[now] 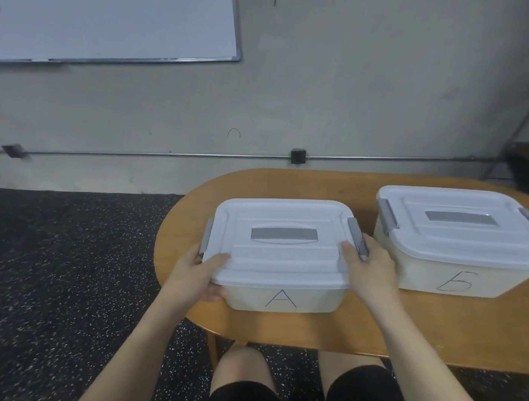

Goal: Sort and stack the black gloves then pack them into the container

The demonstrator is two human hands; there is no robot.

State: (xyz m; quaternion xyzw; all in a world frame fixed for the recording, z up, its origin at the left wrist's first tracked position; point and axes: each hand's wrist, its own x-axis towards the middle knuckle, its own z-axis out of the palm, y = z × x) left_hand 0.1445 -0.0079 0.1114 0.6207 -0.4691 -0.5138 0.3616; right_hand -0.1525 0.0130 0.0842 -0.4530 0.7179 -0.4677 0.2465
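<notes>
Left grip: your left hand point(200, 271) held the left end of the container marked A point(284, 295), thumb laid over the lid's near-left corner and fingers curled under the rim by the grey latch point(206, 237).
Right grip: your right hand point(369, 267) clasped the right end, thumb on the lid and fingers wrapped about the right latch point(358, 238).
Reason for the hold: with a hand at each end, on the latches, you looked set either to unclip the lid or to shift the box; which one cannot be told.
Container A: a pale, cloudy plastic box with a white lid point(279, 257) and a grey recessed handle point(284, 234); it sat at the tabletop's point(357, 332) near-left edge, lid seated.
Container B: a matching box point(454, 241), lid on and untouched, stood just beside A toward the right edge.
Gloves: no black gloves showed anywhere; whether they lay inside a box cannot be told.
Stage: judging by both lids being closed, sorting had not yet begun.
Beyond the tabletop: a speckled dark floor point(64, 264), a grey wall and a whiteboard point(113, 14).
</notes>
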